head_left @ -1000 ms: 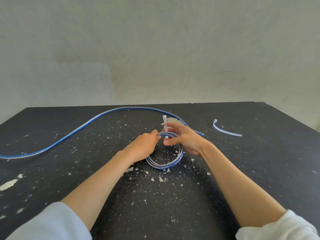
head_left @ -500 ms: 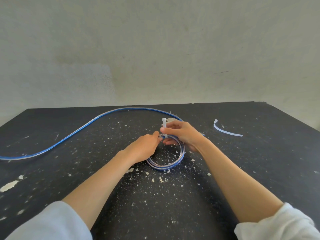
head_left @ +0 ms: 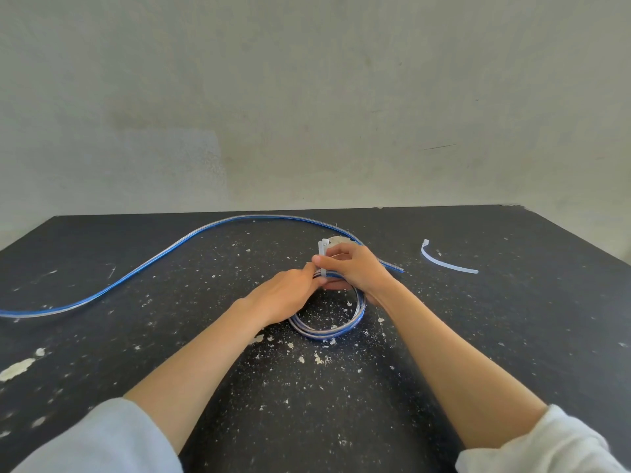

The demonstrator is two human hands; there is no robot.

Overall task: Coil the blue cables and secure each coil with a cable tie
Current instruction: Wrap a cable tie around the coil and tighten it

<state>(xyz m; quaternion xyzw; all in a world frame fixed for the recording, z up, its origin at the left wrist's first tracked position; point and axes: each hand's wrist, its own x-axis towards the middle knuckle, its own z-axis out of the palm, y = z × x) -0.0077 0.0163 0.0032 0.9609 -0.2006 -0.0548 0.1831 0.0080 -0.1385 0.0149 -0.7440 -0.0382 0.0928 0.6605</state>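
Observation:
A coiled blue cable lies flat on the black table at the centre. A white cable tie stands upright at the coil's far edge. My right hand pinches the tie from the right, fingers closed on it. My left hand grips the coil's far-left edge beside the tie; the two hands touch. A second blue cable runs uncoiled in a long wave from the left edge to behind my right hand. A spare white cable tie lies loose at the right.
White paint flakes speckle the table around the coil, with larger chips at the left front. A pale wall rises right behind the table's far edge.
My right hand has closed its fingers over the tie and drawn in tighter against the left hand at the coil's far edge. The coil stays in place.

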